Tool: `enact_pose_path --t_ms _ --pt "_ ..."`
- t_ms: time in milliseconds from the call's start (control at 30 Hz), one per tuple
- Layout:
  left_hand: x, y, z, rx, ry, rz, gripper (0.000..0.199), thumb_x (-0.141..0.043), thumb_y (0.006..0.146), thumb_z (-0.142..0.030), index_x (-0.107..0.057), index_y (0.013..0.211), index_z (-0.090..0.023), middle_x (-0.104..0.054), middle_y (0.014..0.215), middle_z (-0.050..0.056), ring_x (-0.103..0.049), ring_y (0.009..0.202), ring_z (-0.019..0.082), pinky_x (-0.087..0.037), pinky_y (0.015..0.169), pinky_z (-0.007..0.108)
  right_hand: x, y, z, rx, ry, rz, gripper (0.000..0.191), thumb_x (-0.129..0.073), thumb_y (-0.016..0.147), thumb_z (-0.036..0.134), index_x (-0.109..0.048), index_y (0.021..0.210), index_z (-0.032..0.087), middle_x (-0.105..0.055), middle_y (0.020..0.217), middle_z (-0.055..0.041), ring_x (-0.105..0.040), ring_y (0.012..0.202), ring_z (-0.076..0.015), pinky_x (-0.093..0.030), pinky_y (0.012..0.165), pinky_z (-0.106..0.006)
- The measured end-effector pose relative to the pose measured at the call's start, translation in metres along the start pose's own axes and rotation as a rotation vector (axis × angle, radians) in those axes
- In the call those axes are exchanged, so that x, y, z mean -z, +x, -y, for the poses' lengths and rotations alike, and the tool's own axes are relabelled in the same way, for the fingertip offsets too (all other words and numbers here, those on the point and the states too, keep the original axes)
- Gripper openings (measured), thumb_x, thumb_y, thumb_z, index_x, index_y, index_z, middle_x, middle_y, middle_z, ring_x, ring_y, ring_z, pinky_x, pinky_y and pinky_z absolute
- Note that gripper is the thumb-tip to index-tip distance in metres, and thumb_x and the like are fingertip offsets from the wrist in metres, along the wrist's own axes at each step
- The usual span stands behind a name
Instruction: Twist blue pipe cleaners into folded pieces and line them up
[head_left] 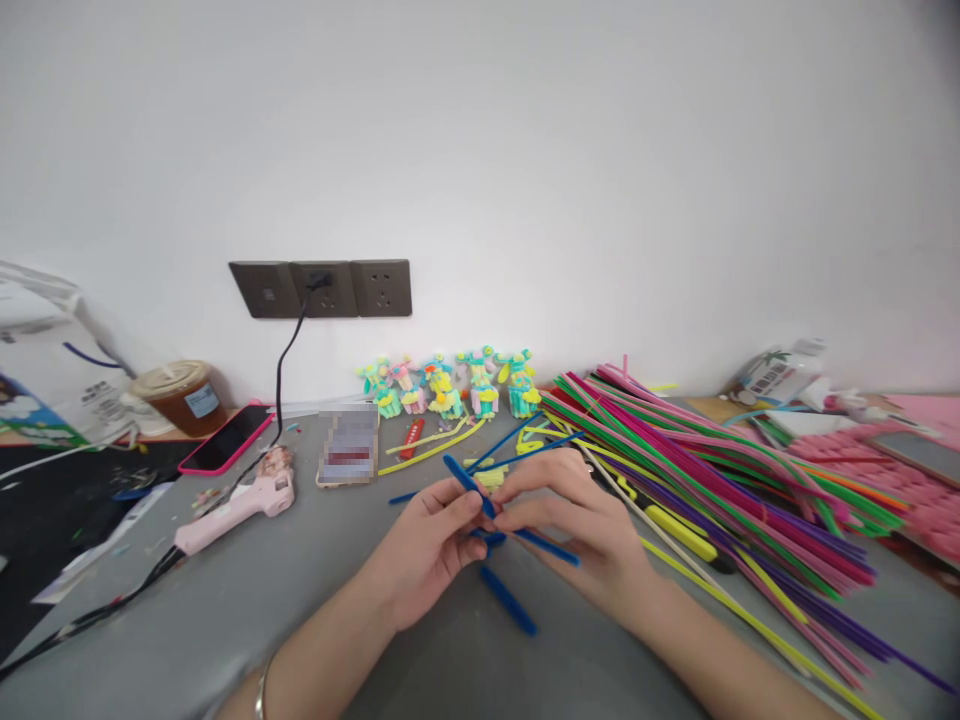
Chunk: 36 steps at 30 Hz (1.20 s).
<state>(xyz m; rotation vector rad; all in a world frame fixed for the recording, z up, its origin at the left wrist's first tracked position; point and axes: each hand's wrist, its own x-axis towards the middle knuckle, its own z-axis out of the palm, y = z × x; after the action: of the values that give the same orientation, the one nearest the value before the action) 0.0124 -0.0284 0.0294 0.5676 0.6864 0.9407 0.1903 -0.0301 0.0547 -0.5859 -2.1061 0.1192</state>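
Observation:
Blue pipe cleaners (508,600), several pieces crossing one another, are held at the middle of the view above the grey table. My left hand (433,545) pinches them from the left, thumb and fingers pressed around the crossing. From the right, my right hand (574,520) has its fingertips on the same blue pieces, close to the left fingertips. One blue piece points down toward the table's front, another out to the right under my right hand. The exact crossing is partly hidden by the fingers.
Small colourful figures (450,390) stand by the wall. A big bundle of pipe cleaners (697,450) and a yellow cutter (679,530) lie right. At left are a pink glue gun (232,510), a pink-edged phone (227,440), a drink cup (184,397) and a cord.

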Motion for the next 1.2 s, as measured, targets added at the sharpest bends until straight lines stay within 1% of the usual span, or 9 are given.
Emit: enact_pose_path --t_ms 100,167,367,567,667,733,967,1100,1200 --pt "0.001 -0.002 -0.002 0.006 0.072 0.038 0.029 -0.088 0.059 -0.033 -0.071 0.073 -0.014 -0.066 0.064 0.001 -0.057 0.055 0.007 -0.045 0.048 0.015 0.000 0.001 0.000 -0.059 0.104 -0.015 0.010 -0.056 0.092 0.023 -0.065 0.089 0.022 -0.070 0.085 -0.0055 -0.064 0.084 -0.0195 -0.045 0.077 -0.035" --pt "0.002 -0.002 -0.003 -0.019 0.124 0.049 0.030 -0.087 0.060 -0.035 -0.071 0.074 -0.013 -0.066 0.065 0.001 -0.057 0.056 0.007 -0.044 0.048 0.015 -0.001 0.001 -0.001 -0.090 0.155 -0.019 0.009 -0.057 0.092 0.023 -0.065 0.088 0.021 -0.070 0.085 -0.0054 -0.064 0.084 -0.0197 -0.046 0.077 -0.035" --pt "0.004 0.001 -0.006 -0.108 0.262 0.031 0.028 -0.085 0.062 -0.036 -0.073 0.074 -0.013 -0.067 0.066 0.003 -0.057 0.059 0.010 -0.042 0.052 0.018 -0.003 0.001 -0.004 -0.170 0.224 0.001 0.013 -0.059 0.092 0.030 -0.065 0.084 0.021 -0.070 0.081 -0.0052 -0.063 0.079 -0.0194 -0.044 0.075 -0.035" --pt "0.009 0.002 -0.015 -0.199 0.573 0.080 0.022 -0.079 0.068 -0.034 -0.073 0.069 -0.013 -0.062 0.059 0.001 -0.051 0.054 0.010 -0.042 0.053 0.020 -0.002 0.003 -0.007 -0.270 0.269 0.096 0.021 -0.059 0.091 0.037 -0.065 0.081 0.020 -0.068 0.078 -0.0044 -0.061 0.077 -0.0182 -0.043 0.073 -0.033" --pt "0.011 0.000 -0.018 -0.175 0.670 0.133 0.022 -0.075 0.071 -0.034 -0.072 0.070 -0.013 -0.062 0.062 0.001 -0.052 0.057 0.011 -0.042 0.055 0.021 0.000 0.001 -0.008 -0.368 0.281 0.198 0.019 -0.062 0.089 0.035 -0.064 0.080 0.019 -0.067 0.079 -0.0035 -0.059 0.076 -0.0175 -0.043 0.072 -0.031" --pt "0.011 0.000 -0.018 -0.142 0.702 0.160 0.021 -0.074 0.073 -0.033 -0.071 0.069 -0.013 -0.062 0.063 0.001 -0.052 0.057 0.011 -0.042 0.055 0.021 0.000 0.000 -0.009 -0.422 0.325 0.230 0.017 -0.062 0.089 0.033 -0.063 0.080 0.019 -0.065 0.079 -0.0029 -0.058 0.076 -0.0170 -0.043 0.072 -0.029" --pt "0.007 -0.003 -0.014 -0.006 0.715 0.192 0.019 -0.074 0.070 -0.030 -0.066 0.068 -0.013 -0.057 0.056 -0.003 -0.049 0.052 0.009 -0.039 0.055 0.021 -0.002 -0.002 -0.011 -0.539 0.557 0.218 0.012 -0.062 0.088 0.028 -0.063 0.083 0.018 -0.061 0.087 -0.0044 -0.058 0.084 -0.0176 -0.045 0.078 -0.029" --pt "0.006 -0.003 -0.015 0.026 0.722 0.165 0.019 -0.075 0.068 -0.029 -0.066 0.067 -0.012 -0.061 0.059 -0.001 -0.051 0.053 0.009 -0.039 0.056 0.021 -0.007 -0.002 -0.013 -0.617 0.671 0.222 0.013 -0.066 0.085 0.030 -0.064 0.083 0.017 -0.063 0.084 -0.0039 -0.058 0.083 -0.0178 -0.045 0.078 -0.029" --pt "0.007 -0.002 -0.016 0.045 0.719 0.159 0.021 -0.076 0.068 -0.030 -0.066 0.065 -0.012 -0.062 0.058 0.000 -0.051 0.053 0.009 -0.040 0.056 0.021 -0.013 -0.005 -0.016 -0.682 0.716 0.188 0.016 -0.069 0.082 0.032 -0.063 0.081 0.017 -0.063 0.080 -0.0029 -0.057 0.078 -0.0164 -0.045 0.074 -0.028"
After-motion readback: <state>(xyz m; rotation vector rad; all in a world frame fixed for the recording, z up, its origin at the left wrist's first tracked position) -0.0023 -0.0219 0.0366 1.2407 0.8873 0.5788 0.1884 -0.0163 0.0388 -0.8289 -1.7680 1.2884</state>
